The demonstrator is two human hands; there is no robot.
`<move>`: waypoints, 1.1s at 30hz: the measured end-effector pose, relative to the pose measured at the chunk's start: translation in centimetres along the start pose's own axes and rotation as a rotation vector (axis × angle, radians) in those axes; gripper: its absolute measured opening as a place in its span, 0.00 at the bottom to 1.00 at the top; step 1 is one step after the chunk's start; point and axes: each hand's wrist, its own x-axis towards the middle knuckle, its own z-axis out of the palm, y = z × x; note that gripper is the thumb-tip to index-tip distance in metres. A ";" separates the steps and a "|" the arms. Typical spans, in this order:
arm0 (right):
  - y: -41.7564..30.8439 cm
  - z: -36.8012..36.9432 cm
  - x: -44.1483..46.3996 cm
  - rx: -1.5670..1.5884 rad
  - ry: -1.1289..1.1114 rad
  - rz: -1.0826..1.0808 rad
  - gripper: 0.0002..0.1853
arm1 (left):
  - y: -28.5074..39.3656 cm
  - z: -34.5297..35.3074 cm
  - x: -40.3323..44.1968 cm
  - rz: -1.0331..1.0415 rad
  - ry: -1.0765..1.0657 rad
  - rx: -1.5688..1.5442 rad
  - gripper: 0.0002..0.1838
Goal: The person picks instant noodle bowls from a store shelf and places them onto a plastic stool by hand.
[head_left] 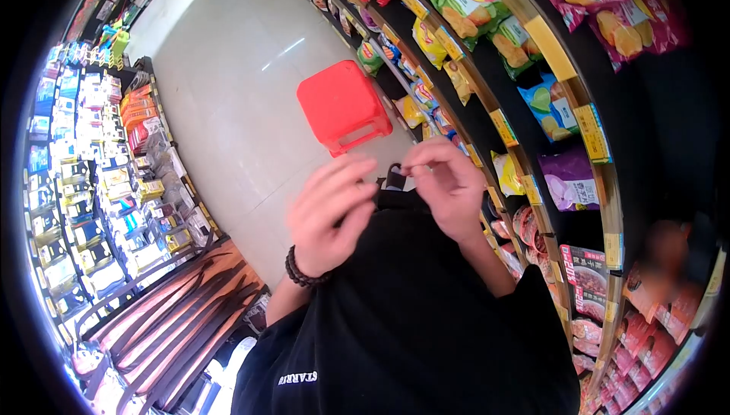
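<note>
Presently, the left hand [334,209], with a dark bead bracelet [295,269] on its wrist, is raised before the black shirt [426,301], its fingers loosely curved and, as it seems, with nothing in them. Opposite to it, the right hand [454,187] brings thumb and forefinger near together; a small dark shape [395,178] shows close to their tips, but the fingers are blurred, so I cannot tell whether it is pinched or only lies behind. For fine finger work at this height, I judge it better to move slowly, with both elbows near the body, so that the fingertips meet with control and no sleeve brushes the snack bags [570,179]. The red stool [338,99] stands on the floor [220,95] ahead of the hands and apart from them, near the snack shelf [608,209]; the feet should mind it. As for the room, it is a shop aisle: the floor is pale grey and glossy, the shelf runs on the right, and on the left a brightly lit rack [91,164] carries many small packets.
</note>
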 end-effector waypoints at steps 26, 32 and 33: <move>-1.3 0.3 0.0 -0.311 0.070 0.425 0.08 | -2.3 -8.8 -1.0 0.468 -0.395 0.702 0.20; -3.8 5.3 1.9 0.029 -0.492 0.381 0.11 | -1.2 -9.4 0.4 0.482 -0.510 0.790 0.23; -3.5 5.7 1.8 0.112 -0.453 0.447 0.10 | -1.2 -9.8 0.4 0.482 -0.537 0.811 0.25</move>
